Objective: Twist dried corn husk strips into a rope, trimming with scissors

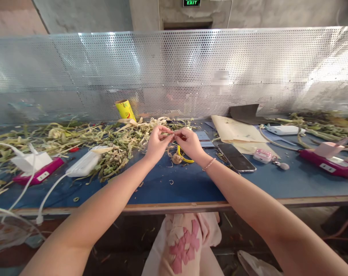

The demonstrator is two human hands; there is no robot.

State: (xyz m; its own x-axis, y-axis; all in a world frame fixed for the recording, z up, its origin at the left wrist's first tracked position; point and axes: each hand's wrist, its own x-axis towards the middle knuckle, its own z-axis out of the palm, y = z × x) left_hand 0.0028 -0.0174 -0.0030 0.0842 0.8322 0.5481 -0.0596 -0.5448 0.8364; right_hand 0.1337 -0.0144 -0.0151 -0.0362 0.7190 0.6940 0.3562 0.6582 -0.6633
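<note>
My left hand [158,142] and my right hand [189,142] meet at the fingertips over the blue table [162,191]. Fingers of both are pinched together, and what they hold, if anything, is too small to name. Below them lie a round dried piece [176,158] and a yellow-handled tool [187,159], partly hidden by my right hand. Dried stems and leaves [116,157] are heaped to the left of my left hand. Just beyond my right hand, a lit phone screen [205,138] shows in part.
A dark phone [236,157], a pink case [262,155] and brown paper [234,129] lie right. Magenta power strips [38,172] with white cables sit at both sides. A yellow tube [125,110] stands before the perforated metal screen [176,73].
</note>
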